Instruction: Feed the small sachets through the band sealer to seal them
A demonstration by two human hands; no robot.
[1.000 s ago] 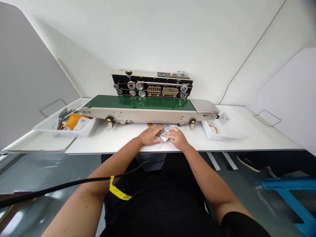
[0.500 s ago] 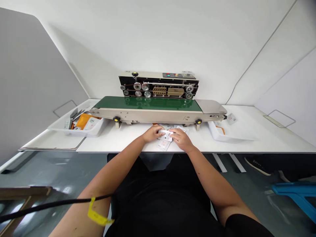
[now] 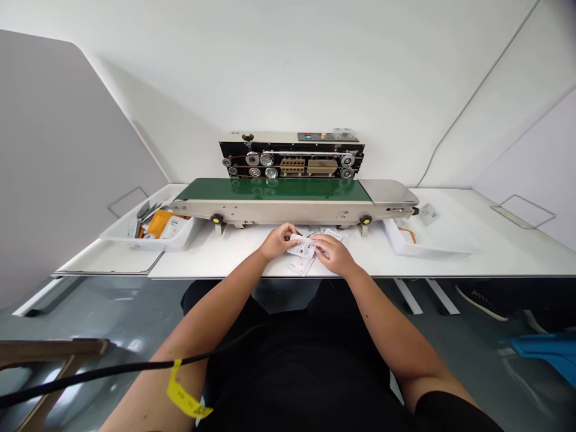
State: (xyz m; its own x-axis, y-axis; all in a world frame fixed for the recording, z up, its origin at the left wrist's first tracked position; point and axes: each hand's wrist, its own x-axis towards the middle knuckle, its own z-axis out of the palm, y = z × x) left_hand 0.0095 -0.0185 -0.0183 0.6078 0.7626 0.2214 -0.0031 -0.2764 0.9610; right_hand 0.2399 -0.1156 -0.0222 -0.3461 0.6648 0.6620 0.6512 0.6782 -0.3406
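Note:
Between my two hands, a small white printed packet (image 3: 302, 246) is held just above the table's front part. My left hand (image 3: 279, 241) pinches its left end between thumb and fingers. Closed on its right end is my right hand (image 3: 335, 254). Another white packet (image 3: 300, 266) lies on the table beneath it. More white packets (image 3: 335, 233) lie behind my hands, partly hidden by them, with a bit of orange showing near my left fingertips.
A sealing machine (image 3: 292, 162) with a green conveyor belt (image 3: 270, 189) spans the table behind my hands. A white bin (image 3: 180, 242) of orange and white packets stands left, another bin (image 3: 432, 246) right. One packet (image 3: 429, 214) lies at the right bin's back. A black cable (image 3: 135, 367) crosses my left forearm.
The held packet has tilted a little, and my left fingers have risen slightly at its edge. The whole view has shifted slightly. Both hands still hold the packet.

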